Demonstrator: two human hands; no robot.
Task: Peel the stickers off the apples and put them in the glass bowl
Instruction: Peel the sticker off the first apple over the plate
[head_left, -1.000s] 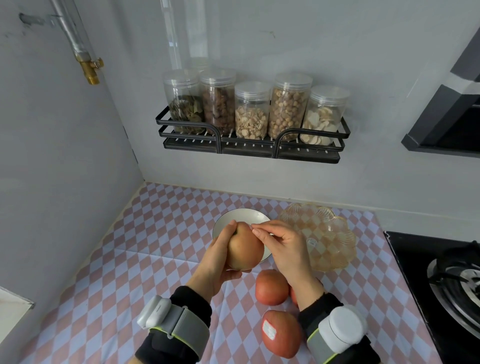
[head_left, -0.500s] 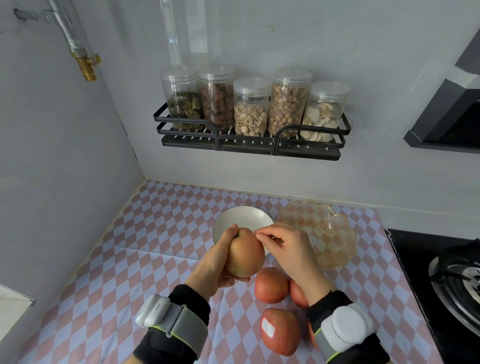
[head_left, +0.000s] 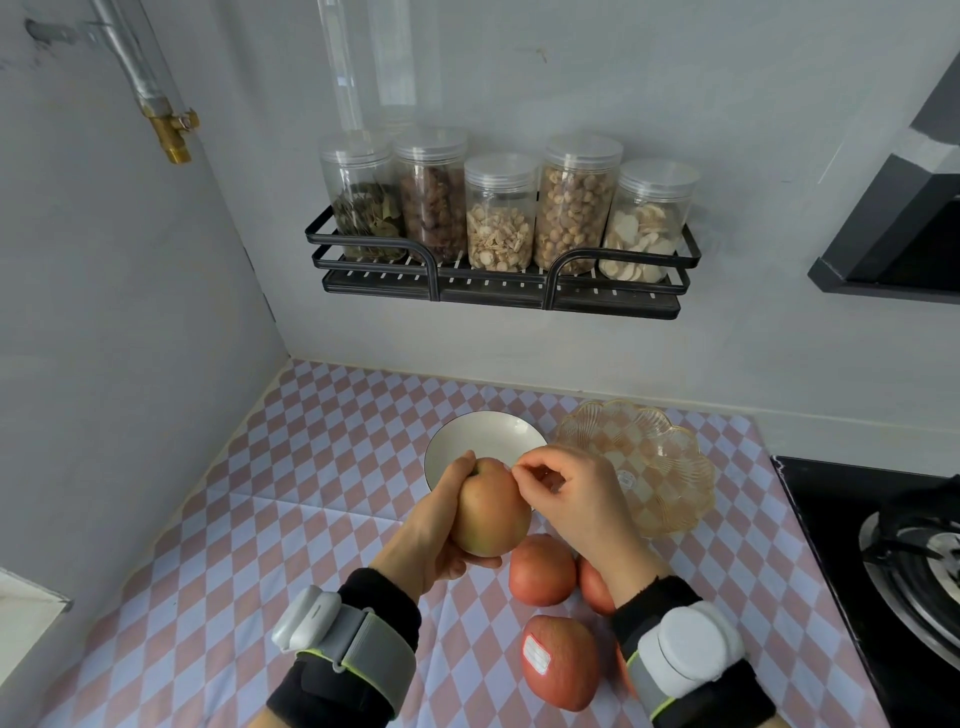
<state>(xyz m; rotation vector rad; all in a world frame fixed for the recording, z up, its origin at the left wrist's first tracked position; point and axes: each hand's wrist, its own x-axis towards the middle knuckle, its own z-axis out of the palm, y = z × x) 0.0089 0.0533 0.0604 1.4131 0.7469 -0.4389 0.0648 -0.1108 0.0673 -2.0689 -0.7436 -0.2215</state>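
Note:
My left hand holds a yellowish-red apple up above the counter. My right hand pinches at the apple's upper right side with thumb and forefinger; the sticker itself is hidden under the fingertips. The scalloped glass bowl stands behind my right hand. A red apple lies on the counter below, another apple shows partly behind my right wrist, and a third apple nearer me carries a white sticker.
A white ceramic bowl sits behind the held apple, left of the glass bowl. The checkered counter mat spreads to the left. A gas hob lies at the right. A wall rack holds several jars.
The held apple has been raised slightly toward me. My right fingers have curled from resting on its top into a tighter pinch at its upper right side.

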